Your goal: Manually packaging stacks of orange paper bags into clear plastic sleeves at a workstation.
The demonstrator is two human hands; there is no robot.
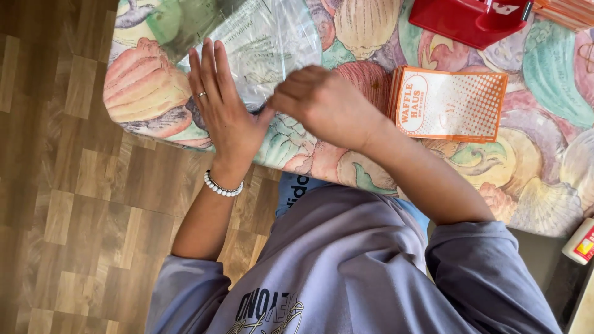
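Observation:
A clear plastic bag (266,43) with printed sheets inside lies on a table covered by a colourful cloth (538,161) patterned with shells and vegetables. My left hand (219,105) rests flat on the bag's near edge, fingers straight and slightly spread, with a ring and a pearl bracelet. My right hand (325,105) reaches across from the right, fingers curled, and pinches the bag's near corner beside my left thumb. The fingertips themselves are hidden.
A stack of orange and white paper bags (448,105) lies just right of my right hand. A red plastic object (470,18) sits at the far edge, with orange packets (566,12) beside it. A white bottle (578,241) stands at lower right. Wood floor (55,185) lies left.

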